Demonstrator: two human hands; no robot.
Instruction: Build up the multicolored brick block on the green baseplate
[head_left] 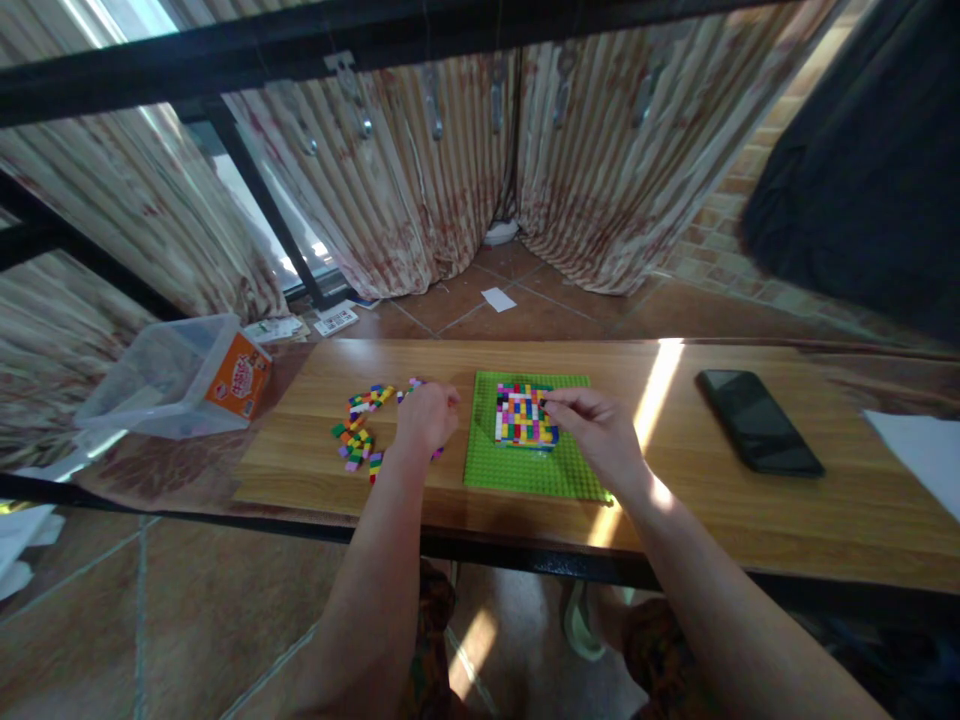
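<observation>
A green baseplate (491,472) lies on the wooden table, bearing a low square build of many-coloured toy bricks (521,420). At the build's right edge, my right hand (596,430) pinches a small dark toy brick (544,402) between thumb and fingertips. Left of the baseplate, my left hand (427,415) is curled closed over the table; whatever its fingers hold, if anything, is hidden. Loose toy bricks (356,440) in several colours are scattered beside and partly behind that hand.
A black phone (759,422) lies on the table at the right, with white paper (919,450) beyond it. A clear plastic bin (169,375) with an orange label stands past the table's left end. Curtains (420,180) hang behind a dark metal bar (480,30).
</observation>
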